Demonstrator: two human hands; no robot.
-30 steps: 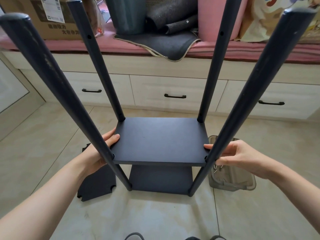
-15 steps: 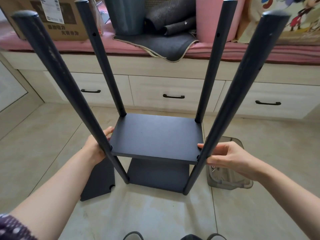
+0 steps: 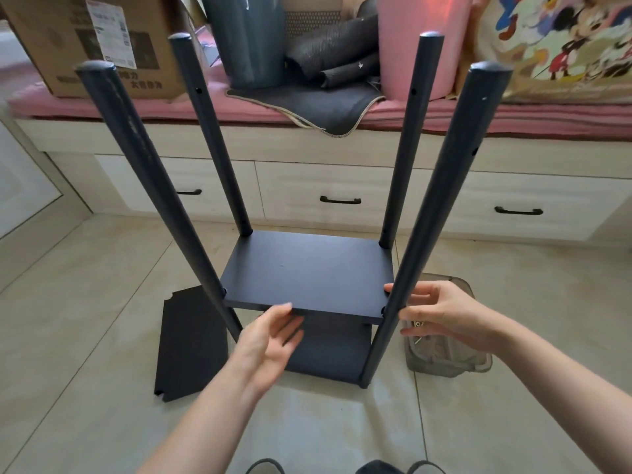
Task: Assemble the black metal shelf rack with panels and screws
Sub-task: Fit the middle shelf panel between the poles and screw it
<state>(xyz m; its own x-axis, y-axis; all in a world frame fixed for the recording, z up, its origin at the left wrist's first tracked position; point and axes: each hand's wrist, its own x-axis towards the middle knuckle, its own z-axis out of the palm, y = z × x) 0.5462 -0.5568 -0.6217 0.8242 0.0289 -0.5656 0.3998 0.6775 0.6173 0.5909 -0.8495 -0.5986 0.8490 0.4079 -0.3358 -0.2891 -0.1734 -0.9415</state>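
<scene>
Rack [image 3: 307, 278] on tiled floor [image 3: 85, 302] — four posts, two panels fitted. Third panel [image 3: 191, 343] flat at rack's left; clear tub [image 3: 451, 364] at right. Left hand [image 3: 270, 340] open, fingertips at upper panel's front edge. Right hand [image 3: 441, 313] — fingers relaxed beside front-right post. Drawer bench [image 3: 342, 186] behind.

hands [image 3: 342, 330] at upper panel [image 3: 307, 271] | spare panel [image 3: 191, 343] on floor
</scene>
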